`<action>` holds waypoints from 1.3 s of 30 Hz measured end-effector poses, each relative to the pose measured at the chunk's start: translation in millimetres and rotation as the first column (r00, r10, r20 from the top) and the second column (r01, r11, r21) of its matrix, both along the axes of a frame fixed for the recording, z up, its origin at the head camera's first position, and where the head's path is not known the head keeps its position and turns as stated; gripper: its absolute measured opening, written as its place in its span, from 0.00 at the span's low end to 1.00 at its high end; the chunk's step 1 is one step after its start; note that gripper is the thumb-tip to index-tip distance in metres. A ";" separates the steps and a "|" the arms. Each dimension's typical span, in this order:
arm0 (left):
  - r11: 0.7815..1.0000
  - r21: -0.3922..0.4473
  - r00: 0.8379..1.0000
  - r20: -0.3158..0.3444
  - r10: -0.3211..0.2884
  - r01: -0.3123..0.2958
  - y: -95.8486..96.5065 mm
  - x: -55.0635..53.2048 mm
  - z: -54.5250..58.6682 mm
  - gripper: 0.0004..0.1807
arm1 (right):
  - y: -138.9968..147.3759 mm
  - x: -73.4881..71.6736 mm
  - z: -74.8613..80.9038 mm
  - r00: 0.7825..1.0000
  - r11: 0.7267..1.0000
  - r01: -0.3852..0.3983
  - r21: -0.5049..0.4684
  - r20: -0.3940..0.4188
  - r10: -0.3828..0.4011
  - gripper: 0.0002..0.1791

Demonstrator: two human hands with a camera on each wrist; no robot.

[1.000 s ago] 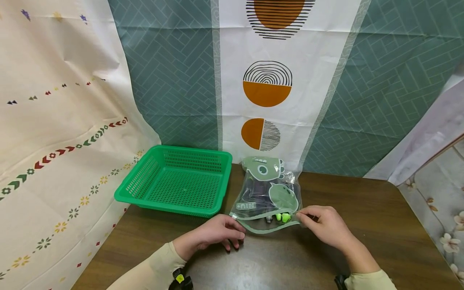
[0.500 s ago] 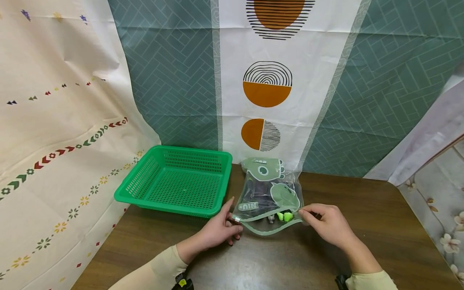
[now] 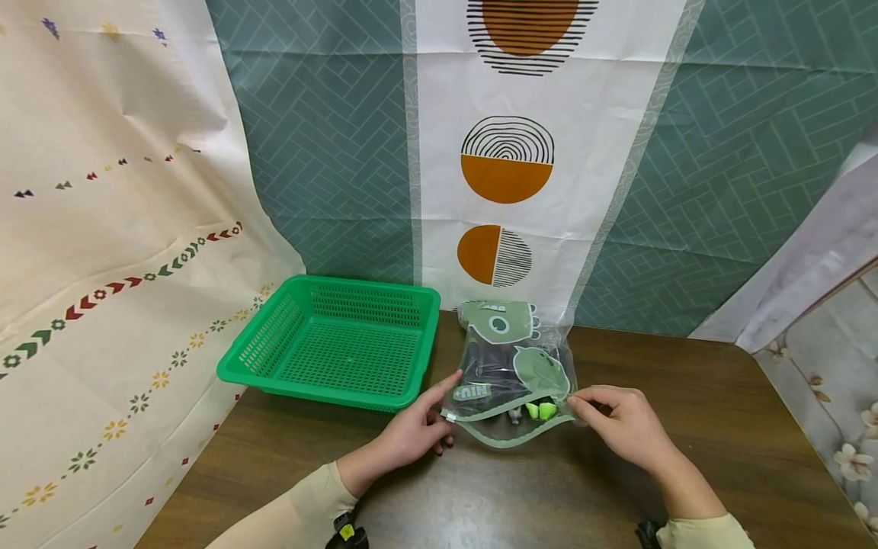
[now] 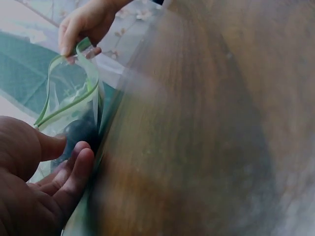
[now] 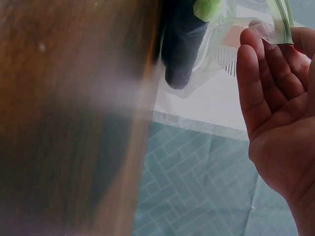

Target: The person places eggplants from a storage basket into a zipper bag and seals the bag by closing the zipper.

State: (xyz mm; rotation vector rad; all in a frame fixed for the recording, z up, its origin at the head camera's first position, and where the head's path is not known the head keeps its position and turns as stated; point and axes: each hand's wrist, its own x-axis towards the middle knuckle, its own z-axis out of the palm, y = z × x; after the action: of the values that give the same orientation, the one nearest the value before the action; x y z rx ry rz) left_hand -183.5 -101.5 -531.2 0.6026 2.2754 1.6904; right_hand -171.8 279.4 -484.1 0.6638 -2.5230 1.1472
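A clear zip bag [image 3: 540, 372] with green cartoon prints lies on the table, its green-edged mouth parted toward me. Through the plastic, dark purple shapes show, along with bright green pieces [image 3: 542, 410] near the mouth. In the right wrist view, one dark elongated thing [image 5: 183, 54] sits in the bag; its kind is unclear. My right hand [image 3: 624, 423] pinches the mouth's right corner between thumb and fingers. At the left corner, by the zip slider [image 3: 449, 417], my left hand [image 3: 411, 435] has its index finger stretched along the bag's side, the other fingers loosely bent.
A green perforated plastic basket [image 3: 343, 354] stands left of the bag, with nothing in it. The brown wooden table [image 3: 686, 396] extends right and toward me. Patterned cloths [image 3: 329, 152] hang behind and on both sides.
My left hand has moved up and slightly right to the bag's left edge, its index finger now extended. The bag has shifted slightly right; the right hand keeps its pinch.
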 end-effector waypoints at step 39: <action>0.998 -0.053 0.998 -0.059 0.015 -0.018 0.5 -2.0 -1.9 0.10 | 0.4 1.9 8.9 0.999 0.995 -0.033 0.099 -0.040 0.037 0.10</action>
State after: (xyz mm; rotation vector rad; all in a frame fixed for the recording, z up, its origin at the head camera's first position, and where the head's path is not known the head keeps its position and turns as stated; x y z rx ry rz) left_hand -185.5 -101.0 -533.1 0.6319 2.3646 1.6336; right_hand -169.9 279.8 -475.2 0.7520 -2.5555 1.0157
